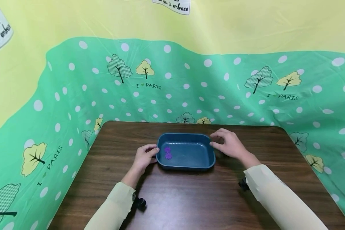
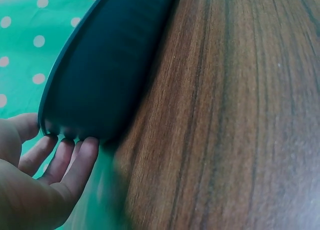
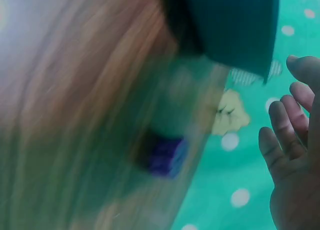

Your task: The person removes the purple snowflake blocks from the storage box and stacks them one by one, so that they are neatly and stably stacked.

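Note:
A dark blue rectangular bin (image 1: 186,164) with rounded corners sits on the table. Two small purple flower-shaped pieces (image 1: 168,153) lie inside it, toward the left end. My left hand (image 1: 145,156) holds the bin's left end, the thumb at the rim and the fingertips (image 2: 89,146) against the outer wall. At the opposite end, my right hand (image 1: 228,143) has its fingers loosely bent beside the rim. The right wrist view shows a gap between that hand (image 3: 295,135) and the bin, with nothing in its fingers.
The brown wood-grain table (image 1: 187,198) ends at a green and yellow printed cloth (image 1: 178,80) behind and at the sides. In the right wrist view, a blurred purple thing (image 3: 170,157) appears near the table edge. Each wrist carries a small black device (image 1: 141,203).

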`<move>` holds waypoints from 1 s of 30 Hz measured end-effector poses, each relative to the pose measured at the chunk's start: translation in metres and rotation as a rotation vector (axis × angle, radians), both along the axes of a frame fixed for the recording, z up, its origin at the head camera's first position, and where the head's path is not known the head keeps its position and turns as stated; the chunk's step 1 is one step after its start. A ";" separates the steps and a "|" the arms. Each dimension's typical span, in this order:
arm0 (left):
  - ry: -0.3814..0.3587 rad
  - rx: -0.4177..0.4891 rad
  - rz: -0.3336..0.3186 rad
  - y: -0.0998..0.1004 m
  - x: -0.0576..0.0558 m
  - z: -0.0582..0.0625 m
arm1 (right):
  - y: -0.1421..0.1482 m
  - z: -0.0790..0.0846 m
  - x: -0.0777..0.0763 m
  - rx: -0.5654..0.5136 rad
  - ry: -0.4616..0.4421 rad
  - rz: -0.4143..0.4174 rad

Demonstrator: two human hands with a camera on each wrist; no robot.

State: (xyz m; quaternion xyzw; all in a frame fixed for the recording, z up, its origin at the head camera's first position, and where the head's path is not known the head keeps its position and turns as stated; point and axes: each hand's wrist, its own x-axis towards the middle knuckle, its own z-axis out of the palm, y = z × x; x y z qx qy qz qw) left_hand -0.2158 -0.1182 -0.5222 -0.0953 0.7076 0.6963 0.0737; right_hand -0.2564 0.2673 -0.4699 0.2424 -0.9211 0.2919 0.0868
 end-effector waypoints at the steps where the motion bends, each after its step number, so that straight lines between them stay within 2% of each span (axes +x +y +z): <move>1: -0.001 0.002 -0.001 0.000 0.000 0.000 | -0.005 0.002 -0.001 -0.001 -0.006 0.010; 7: -0.002 -0.002 -0.001 -0.001 -0.001 0.001 | -0.037 0.007 -0.004 -0.012 -0.051 0.045; 15: 0.001 0.012 0.007 0.000 -0.003 0.001 | -0.075 -0.001 -0.009 -0.019 -0.070 0.086; 23: 0.020 0.047 0.005 0.001 -0.003 0.000 | -0.106 -0.007 -0.007 -0.030 -0.122 0.143; 30: 0.024 0.054 0.004 0.001 -0.005 -0.001 | -0.126 -0.013 -0.006 0.017 -0.184 0.154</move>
